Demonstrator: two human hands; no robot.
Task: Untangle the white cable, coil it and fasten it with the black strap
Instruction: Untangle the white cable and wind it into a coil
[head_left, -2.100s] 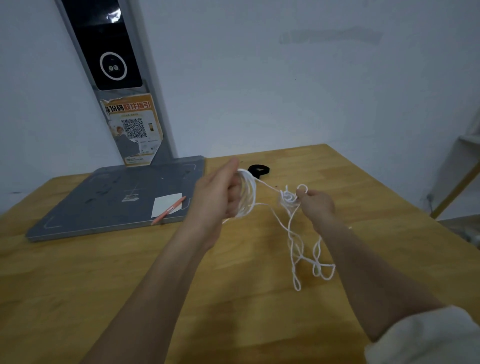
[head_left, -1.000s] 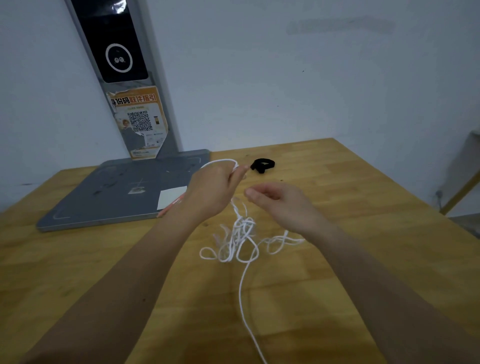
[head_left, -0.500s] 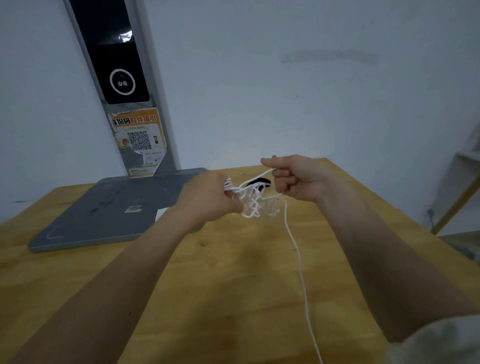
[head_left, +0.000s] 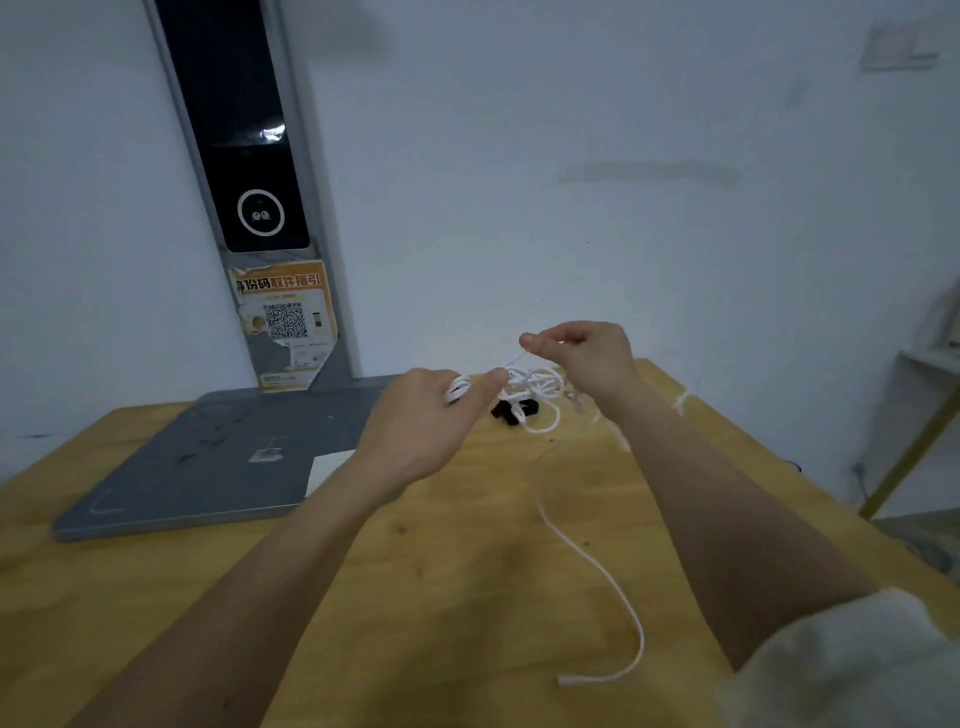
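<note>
Up mid-frame, left hand (head_left: 431, 415) grips the coiled loops of the white cable (head_left: 535, 387) so they don't spring loose, while right hand (head_left: 587, 358) pinches a strand to work the tangle free.

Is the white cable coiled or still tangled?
Tangled: white cable bunches in loose loops between left hand and right hand.

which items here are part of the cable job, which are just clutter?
Job: white cable, black strap, left hand and right hand gripping the cable.

Clutter: grey base plate, white card, QR poster, wooden table.
</note>
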